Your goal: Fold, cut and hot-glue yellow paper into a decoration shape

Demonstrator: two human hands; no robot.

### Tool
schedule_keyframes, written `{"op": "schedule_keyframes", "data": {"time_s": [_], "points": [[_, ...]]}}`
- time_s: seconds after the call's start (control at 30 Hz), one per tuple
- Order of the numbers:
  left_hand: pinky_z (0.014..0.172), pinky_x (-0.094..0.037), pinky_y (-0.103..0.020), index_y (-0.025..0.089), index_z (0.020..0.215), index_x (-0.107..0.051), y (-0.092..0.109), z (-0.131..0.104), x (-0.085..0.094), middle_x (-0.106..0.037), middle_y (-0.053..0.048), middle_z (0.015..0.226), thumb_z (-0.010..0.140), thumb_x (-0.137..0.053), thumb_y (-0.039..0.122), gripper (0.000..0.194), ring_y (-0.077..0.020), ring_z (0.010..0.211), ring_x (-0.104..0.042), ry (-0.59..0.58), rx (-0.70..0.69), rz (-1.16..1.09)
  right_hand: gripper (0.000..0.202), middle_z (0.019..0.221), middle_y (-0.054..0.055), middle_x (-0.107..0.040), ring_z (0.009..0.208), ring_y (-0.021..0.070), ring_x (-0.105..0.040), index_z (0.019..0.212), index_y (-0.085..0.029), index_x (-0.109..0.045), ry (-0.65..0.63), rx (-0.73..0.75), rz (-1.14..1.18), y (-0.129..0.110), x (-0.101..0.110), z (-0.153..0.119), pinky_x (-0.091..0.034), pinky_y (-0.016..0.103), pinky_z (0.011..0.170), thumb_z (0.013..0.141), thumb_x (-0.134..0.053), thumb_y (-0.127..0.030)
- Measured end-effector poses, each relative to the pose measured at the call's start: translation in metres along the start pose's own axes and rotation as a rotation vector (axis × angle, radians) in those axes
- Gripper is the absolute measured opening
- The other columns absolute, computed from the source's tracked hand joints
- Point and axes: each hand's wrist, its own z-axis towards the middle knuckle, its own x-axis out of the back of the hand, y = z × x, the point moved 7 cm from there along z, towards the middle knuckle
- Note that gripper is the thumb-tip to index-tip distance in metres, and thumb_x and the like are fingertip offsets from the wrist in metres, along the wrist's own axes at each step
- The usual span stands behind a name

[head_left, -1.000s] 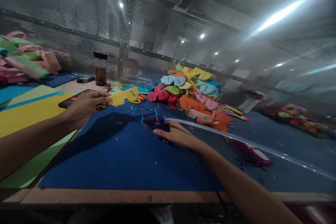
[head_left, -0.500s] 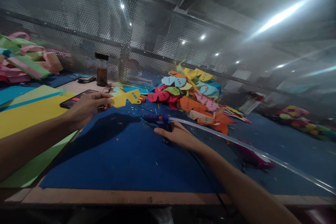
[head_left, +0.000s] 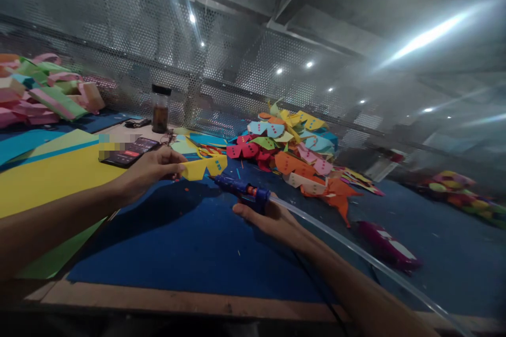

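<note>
A yellow paper cutout (head_left: 195, 169) with a notch in its lower edge and small blue dots is pinched at its left end by my left hand (head_left: 152, 171). My right hand (head_left: 272, 217) is wrapped round the handle of a dark blue glue gun (head_left: 239, 188). The gun's nozzle points left, close under the right part of the yellow cutout; whether they touch I cannot tell. A long clear glue stick (head_left: 336, 237) runs out of the gun's back toward the lower right. Both hands are above the blue table surface (head_left: 166, 253).
Colourful dotted paper cutouts (head_left: 290, 162) lie heaped behind the gun. A purple object (head_left: 389, 247) lies at right. A phone (head_left: 130, 152), a lidded jar (head_left: 160, 110) and coloured sheets (head_left: 59, 179) lie at left, with paper loops (head_left: 59, 95) behind. Perforated metal (head_left: 233, 71) stands behind the table.
The glue gun has been raised off the table in my right hand. My left hand has brought the yellow cutout rightward and lower, closer to the nozzle. The view has shifted slightly.
</note>
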Motion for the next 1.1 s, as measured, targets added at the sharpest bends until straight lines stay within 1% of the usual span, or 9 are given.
{"op": "schedule_keyframes", "data": {"time_s": [0.1,0.2,0.3,0.4,0.5,0.6,0.7,0.9,1.1], "points": [[0.066,-0.050,-0.030,0.019,0.082,-0.077,0.001,-0.002,-0.005,-0.072,-0.003,0.076,0.063,-0.092,0.035,0.029,-0.0164,0.069,-0.061,-0.038,-0.019,0.049,0.045,0.068,-0.001,-0.053,0.063,0.0140,-0.045,0.077,-0.020,-0.059,0.030,0.112,-0.058,-0.014,0.002,-0.001,-0.033,0.027,0.056,0.094,-0.063,-0.062],[0.065,-0.048,-0.029,0.018,0.082,-0.078,0.001,-0.003,-0.009,-0.072,-0.003,0.075,0.064,-0.091,0.036,0.029,-0.0156,0.067,-0.060,-0.077,-0.022,0.052,0.043,0.070,-0.001,-0.053,0.063,0.0129,-0.045,0.077,-0.020,-0.056,0.032,0.241,-0.083,-0.020,-0.002,0.000,-0.034,0.026,0.058,0.095,-0.062,-0.059],[0.064,-0.047,-0.028,0.018,0.083,-0.077,-0.001,-0.004,-0.011,-0.071,-0.002,0.073,0.067,-0.090,0.036,0.028,-0.0147,0.066,-0.060,-0.119,-0.018,0.046,0.041,0.071,-0.001,-0.056,0.061,0.0124,-0.047,0.078,-0.020,-0.056,0.042,0.334,-0.175,-0.020,-0.007,0.002,-0.035,0.025,0.058,0.096,-0.062,-0.056],[0.066,-0.047,-0.027,0.018,0.087,-0.077,-0.006,-0.004,-0.013,-0.072,-0.001,0.074,0.071,-0.089,0.035,0.026,-0.0146,0.068,-0.062,-0.155,-0.005,0.058,0.035,0.071,-0.001,-0.060,0.060,0.0129,-0.051,0.082,-0.020,-0.062,0.081,0.419,-0.263,-0.018,-0.011,0.003,-0.035,0.025,0.058,0.096,-0.064,-0.052],[0.068,-0.048,-0.027,0.018,0.090,-0.076,-0.011,-0.004,-0.015,-0.074,-0.001,0.078,0.076,-0.086,0.033,0.023,-0.0145,0.071,-0.063,-0.183,0.001,0.060,0.024,0.077,0.000,-0.068,0.066,0.0144,-0.059,0.088,-0.021,-0.066,0.079,0.494,-0.296,-0.014,-0.015,0.001,-0.038,0.024,0.062,0.096,-0.068,-0.043],[0.069,-0.048,-0.027,0.018,0.090,-0.076,-0.011,-0.005,-0.016,-0.074,-0.001,0.079,0.075,-0.086,0.030,0.022,-0.0141,0.071,-0.062,-0.199,-0.006,0.058,0.012,0.084,0.002,-0.072,0.074,0.0169,-0.064,0.091,-0.021,-0.067,0.059,0.504,-0.361,-0.010,-0.016,0.000,-0.041,0.024,0.067,0.093,-0.070,-0.032],[0.069,-0.048,-0.027,0.018,0.089,-0.076,-0.010,-0.004,-0.018,-0.074,-0.001,0.080,0.073,-0.086,0.029,0.022,-0.0139,0.070,-0.062,-0.204,-0.002,0.064,0.007,0.089,0.003,-0.074,0.078,0.0180,-0.065,0.094,-0.021,-0.067,0.019,0.525,-0.385,-0.014,-0.016,-0.002,-0.041,0.025,0.068,0.091,-0.069,-0.026],[0.068,-0.049,-0.027,0.017,0.089,-0.076,-0.008,-0.006,-0.019,-0.074,-0.002,0.080,0.072,-0.086,0.033,0.025,-0.0144,0.070,-0.063,-0.216,-0.002,0.089,0.005,0.089,0.005,-0.074,0.075,0.0181,-0.064,0.094,-0.019,-0.065,0.008,0.593,-0.356,-0.030,-0.013,-0.007,-0.040,0.027,0.068,0.092,-0.062,-0.023],[0.070,-0.051,-0.029,0.017,0.088,-0.075,-0.006,-0.007,-0.021,-0.073,-0.001,0.078,0.071,-0.085,0.034,0.026,-0.0150,0.069,-0.065,-0.230,-0.002,0.130,0.006,0.086,0.006,-0.074,0.078,0.0203,-0.065,0.095,-0.019,-0.065,0.032,0.598,-0.471,-0.035,-0.014,-0.010,-0.039,0.029,0.069,0.094,-0.060,-0.022]]}}
